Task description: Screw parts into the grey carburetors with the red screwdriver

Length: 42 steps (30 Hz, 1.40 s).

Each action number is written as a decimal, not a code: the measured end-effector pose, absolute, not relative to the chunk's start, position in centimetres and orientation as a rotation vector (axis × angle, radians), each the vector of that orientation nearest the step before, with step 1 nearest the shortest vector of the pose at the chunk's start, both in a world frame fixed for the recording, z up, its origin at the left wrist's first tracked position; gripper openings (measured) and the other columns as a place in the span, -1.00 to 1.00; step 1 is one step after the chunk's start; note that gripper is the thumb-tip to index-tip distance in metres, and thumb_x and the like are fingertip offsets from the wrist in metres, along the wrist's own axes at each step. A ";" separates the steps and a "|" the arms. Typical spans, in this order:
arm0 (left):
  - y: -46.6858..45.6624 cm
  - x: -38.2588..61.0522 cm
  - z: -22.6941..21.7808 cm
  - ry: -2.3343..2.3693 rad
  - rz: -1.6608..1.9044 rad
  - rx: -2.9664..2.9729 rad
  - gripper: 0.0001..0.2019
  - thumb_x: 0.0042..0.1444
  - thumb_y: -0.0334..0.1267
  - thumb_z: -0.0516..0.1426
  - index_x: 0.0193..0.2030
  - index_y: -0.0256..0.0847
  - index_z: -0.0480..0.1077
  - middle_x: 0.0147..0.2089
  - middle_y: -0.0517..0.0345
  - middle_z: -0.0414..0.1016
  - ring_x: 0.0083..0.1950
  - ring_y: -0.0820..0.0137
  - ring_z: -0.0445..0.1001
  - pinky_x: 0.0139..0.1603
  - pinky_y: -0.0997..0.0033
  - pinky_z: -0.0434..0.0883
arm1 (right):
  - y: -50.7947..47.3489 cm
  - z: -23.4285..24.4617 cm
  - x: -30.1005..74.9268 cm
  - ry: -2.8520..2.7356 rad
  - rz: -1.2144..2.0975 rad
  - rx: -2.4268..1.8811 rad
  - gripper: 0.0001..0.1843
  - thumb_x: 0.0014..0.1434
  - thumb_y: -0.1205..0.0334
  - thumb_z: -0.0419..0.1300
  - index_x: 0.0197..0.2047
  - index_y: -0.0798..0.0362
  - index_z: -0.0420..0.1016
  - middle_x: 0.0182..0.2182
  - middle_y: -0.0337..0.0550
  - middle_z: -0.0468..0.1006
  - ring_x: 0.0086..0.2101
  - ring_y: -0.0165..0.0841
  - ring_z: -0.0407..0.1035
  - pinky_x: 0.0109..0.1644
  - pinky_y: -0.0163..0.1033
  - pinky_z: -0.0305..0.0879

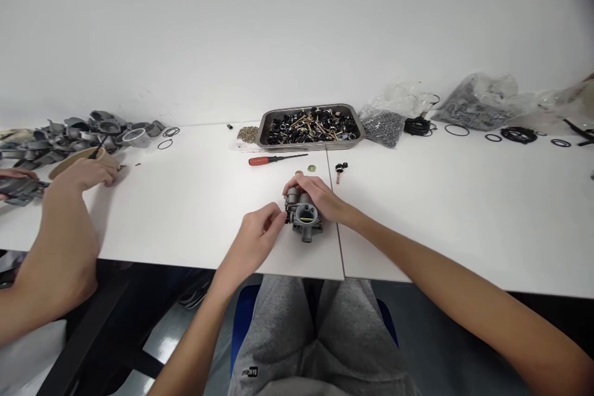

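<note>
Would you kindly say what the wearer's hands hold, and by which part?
The right hand holds the metal part by its far end; the left hand is at its left side, grip unclear.

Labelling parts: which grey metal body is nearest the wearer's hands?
The grey body held by the right hand, left hand at its side, near the table seam; others sit far left, heaped or by a co-worker's hand.

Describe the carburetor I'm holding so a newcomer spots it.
On the white table, find the metal parts tray. Nearer the front, between the left hand and right hand, is the grey carburetor. Its round open bore sets it apart from the red-handled screwdriver.
</note>
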<state>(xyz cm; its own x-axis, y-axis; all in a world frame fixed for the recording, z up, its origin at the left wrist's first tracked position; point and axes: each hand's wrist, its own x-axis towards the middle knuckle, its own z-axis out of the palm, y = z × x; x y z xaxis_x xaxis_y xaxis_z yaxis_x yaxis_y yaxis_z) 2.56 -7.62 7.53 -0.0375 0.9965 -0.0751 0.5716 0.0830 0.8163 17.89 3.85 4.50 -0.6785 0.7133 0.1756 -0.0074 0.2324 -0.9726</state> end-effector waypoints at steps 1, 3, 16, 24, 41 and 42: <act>-7.5 2.0 7.5 1.669 0.823 1.517 -0.63 0.20 0.03 0.04 -0.45 -0.23 0.22 -0.51 0.28 0.21 -0.46 0.58 0.20 -0.38 0.48 0.11 | 3.9 4.6 17.9 -1.905 1.489 -0.641 -0.47 0.40 0.00 -0.17 -0.29 0.11 0.51 -0.37 -0.13 0.46 -0.33 -0.37 0.30 -0.20 -0.26 0.21; -7.4 1.2 7.3 1.604 0.900 1.411 -0.67 0.15 0.03 0.11 -0.39 -0.23 0.30 -0.50 0.28 0.25 -0.49 0.58 0.24 -0.39 0.49 0.18 | 3.9 4.6 17.9 -1.925 1.455 -0.626 -0.48 0.40 0.03 -0.17 -0.29 0.10 0.51 -0.34 -0.14 0.46 -0.30 -0.37 0.30 -0.17 -0.26 0.21; -7.3 1.4 6.4 1.394 1.087 1.229 -0.76 0.02 -0.18 0.26 -0.24 -0.32 0.47 -0.52 0.12 0.49 -0.47 0.46 0.45 -0.34 0.43 0.45 | 4.0 4.4 18.0 -1.922 1.457 -0.619 -0.49 0.40 0.03 -0.16 -0.27 0.09 0.53 -0.33 -0.14 0.44 -0.29 -0.37 0.30 -0.16 -0.27 0.22; -7.7 1.1 6.2 1.359 1.182 1.208 -0.79 0.00 -0.22 0.28 -0.29 -0.32 0.45 -0.49 0.08 0.53 -0.46 0.43 0.50 -0.33 0.42 0.48 | 4.0 4.4 18.0 -1.932 1.475 -0.637 -0.50 0.40 0.03 -0.16 -0.25 0.09 0.52 -0.33 -0.13 0.44 -0.25 -0.34 0.31 -0.13 -0.24 0.23; -7.2 1.9 3.8 1.203 1.320 0.951 -0.76 -0.09 -0.23 0.35 -0.34 -0.34 0.49 -0.39 0.06 0.54 -0.44 0.42 0.48 -0.34 0.33 0.49 | 4.1 4.5 18.0 -1.944 1.451 -0.627 -0.54 0.39 0.09 -0.14 -0.27 0.08 0.52 -0.34 -0.15 0.45 -0.25 -0.33 0.31 -0.12 -0.23 0.21; -7.2 1.9 3.8 1.209 1.309 0.952 -0.76 -0.08 -0.22 0.34 -0.33 -0.34 0.48 -0.40 0.06 0.53 -0.44 0.42 0.48 -0.34 0.33 0.49 | 4.1 4.5 18.1 -1.947 1.455 -0.628 -0.54 0.39 0.09 -0.14 -0.26 0.08 0.52 -0.34 -0.15 0.45 -0.25 -0.33 0.31 -0.12 -0.23 0.21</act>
